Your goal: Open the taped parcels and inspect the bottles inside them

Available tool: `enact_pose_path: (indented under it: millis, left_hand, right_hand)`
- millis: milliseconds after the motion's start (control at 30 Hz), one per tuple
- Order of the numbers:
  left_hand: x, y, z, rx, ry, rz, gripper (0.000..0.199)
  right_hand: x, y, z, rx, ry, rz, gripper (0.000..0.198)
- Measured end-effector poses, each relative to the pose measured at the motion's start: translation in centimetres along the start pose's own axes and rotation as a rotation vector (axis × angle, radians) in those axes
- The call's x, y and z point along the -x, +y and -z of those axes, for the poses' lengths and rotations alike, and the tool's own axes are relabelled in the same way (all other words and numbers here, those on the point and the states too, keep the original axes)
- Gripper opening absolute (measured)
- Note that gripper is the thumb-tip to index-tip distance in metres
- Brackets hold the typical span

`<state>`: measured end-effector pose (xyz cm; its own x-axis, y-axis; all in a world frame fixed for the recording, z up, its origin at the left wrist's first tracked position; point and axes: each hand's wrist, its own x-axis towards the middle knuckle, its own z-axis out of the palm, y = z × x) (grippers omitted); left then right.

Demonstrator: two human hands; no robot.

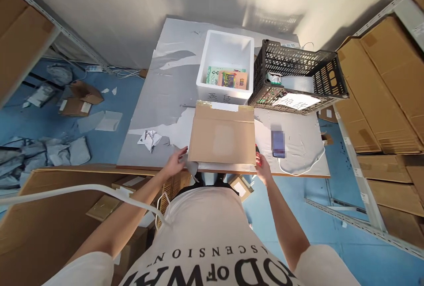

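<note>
A flat cardboard box [222, 138] lies at the front edge of the table, with tape and a white label strip along its far side. Just off its near left corner is my left hand [175, 163], holding nothing, fingers apart and slightly curled. My right hand [263, 169] is at the box's near right corner, its fingers closed around a small red and black object [257, 148]. The box partly hides that object, so its kind is unclear. Crumpled paper [149, 139] lies left of the box, and a phone [278, 143] with a white cable lies to the right.
Behind the box stand a white foam box [225, 93] holding colourful printed packets and a black plastic crate [300, 105] with several items. Cartons [374, 91] fill the right-hand shelving. A large open carton [62, 215] stands at lower left; grey parcels [68, 151] lie on the blue floor.
</note>
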<state>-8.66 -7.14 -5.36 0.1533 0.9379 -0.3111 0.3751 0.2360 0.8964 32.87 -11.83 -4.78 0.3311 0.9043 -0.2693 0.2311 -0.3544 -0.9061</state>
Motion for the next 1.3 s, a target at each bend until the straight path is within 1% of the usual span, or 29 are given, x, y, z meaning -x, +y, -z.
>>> enact_pose_path:
  millis: [67,133,200,267,333,400,433,500,600,667,733,767,833,933,1033,1133,1167,1233,1267,1300]
  left_hand:
    - [0.8,-0.2,-0.4,-0.094,-0.072,-0.065,0.067]
    - [1.0,0.1,-1.3,-0.116,-0.086,-0.09,0.056]
    - [1.1,0.7,-2.2,-0.088,-0.055,-0.088,0.05]
    - [1.2,1.5,-2.6,-0.059,-0.008,-0.078,0.05]
    - [1.6,2.8,-2.3,-0.068,0.025,-0.073,0.052]
    - [2.0,4.9,-1.6,-0.098,0.054,-0.091,0.054]
    - [2.0,6.1,-1.2,-0.106,0.073,-0.113,0.055]
    - [1.8,8.8,-0.6,-0.129,0.137,-0.141,0.059]
    - [0.6,12.2,0.0,-0.237,0.225,-0.089,0.05]
    - [-0.1,13.3,0.3,-0.297,0.242,-0.055,0.047]
    - [-0.3,13.5,0.8,-0.337,0.242,-0.035,0.049]
    - [-0.2,13.3,1.0,-0.357,0.243,-0.023,0.05]
    - [0.2,12.7,1.3,-0.404,0.233,0.022,0.053]
    - [0.3,11.6,1.3,-0.471,0.188,0.096,0.056]
    - [-0.8,10.8,0.7,-0.482,0.163,0.101,0.056]
    - [-2.7,10.4,0.1,-0.44,0.157,0.104,0.057]
    - [-3.2,10.3,0.0,-0.43,0.15,0.117,0.06]
    - [-3.7,10.1,-0.4,-0.428,0.162,0.147,0.071]
    - [-3.8,10.0,-0.5,-0.439,0.199,0.14,0.078]
    - [-3.8,9.9,-0.7,-0.459,0.26,0.104,0.084]
  right_hand:
    - [1.3,0.6,-0.6,0.029,-0.061,0.009,0.035]
    - [2.3,0.6,-1.5,0.034,-0.131,0.015,0.048]
    - [2.8,0.0,-2.4,0.002,-0.179,0.013,0.054]
    - [2.9,-1.0,-2.9,-0.076,-0.191,0.022,0.053]
    - [2.7,-2.3,-2.6,-0.154,-0.201,0.077,0.055]
    - [2.4,-4.0,-1.9,-0.169,-0.183,0.141,0.056]
    - [2.1,-5.0,-1.4,-0.132,-0.157,0.16,0.054]
    - [1.5,-7.2,-0.6,0.024,-0.083,0.164,0.048]
    - [0.6,-10.9,-0.2,0.282,0.013,0.151,0.041]
    - [0.2,-13.1,-0.4,0.38,0.04,0.143,0.04]
    - [0.2,-14.4,-0.6,0.451,0.04,0.116,0.039]
    - [0.3,-14.7,-0.8,0.483,0.024,0.094,0.04]
    - [0.6,-14.2,-1.0,0.541,-0.026,0.042,0.041]
    - [0.8,-12.0,-1.6,0.58,-0.082,-0.025,0.043]
    - [0.1,-10.2,-2.6,0.586,-0.08,-0.068,0.045]
    - [-1.2,-9.7,-3.7,0.582,-0.065,-0.114,0.048]
    - [-1.7,-9.5,-3.9,0.562,-0.059,-0.121,0.049]
    - [-2.4,-8.8,-4.0,0.47,-0.058,-0.117,0.05]
    - [-2.7,-8.1,-3.8,0.389,-0.065,-0.114,0.051]
    - [-2.9,-7.2,-3.3,0.291,-0.069,-0.112,0.052]
